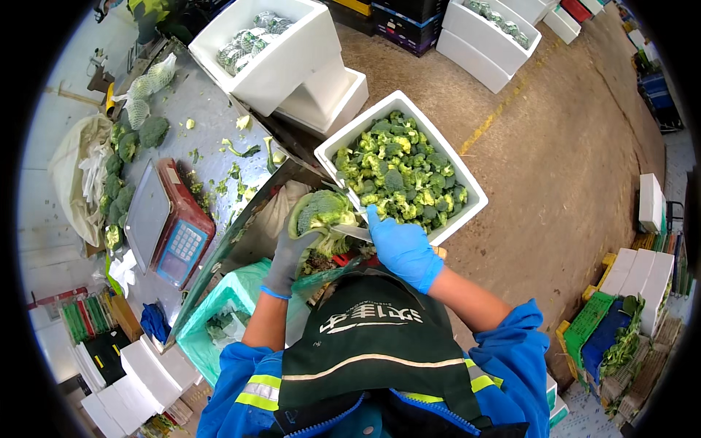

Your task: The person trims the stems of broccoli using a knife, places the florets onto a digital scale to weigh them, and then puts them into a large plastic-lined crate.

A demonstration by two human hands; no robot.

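Note:
My left hand (289, 257), in a grey glove with a blue cuff, grips a large broccoli head (327, 211) from its left side. My right hand (404, 247) wears a blue disposable glove and holds a knife. The knife's blade (353, 232) points left and meets the lower right part of the broccoli head; how deep it goes I cannot tell. Just beyond my hands stands a white foam box (455, 226) full of cut broccoli florets (402, 167). Below the held head, trimmings (320, 263) lie in a container that is mostly hidden.
Left is a metal table (211, 128) with a red digital scale (183, 224), whole broccoli heads (153, 131) and scraps. A green-lined box (205, 317) stands beside my left forearm. Foam boxes (274, 60) with netted broccoli stand ahead; concrete floor (547, 180) lies to the right.

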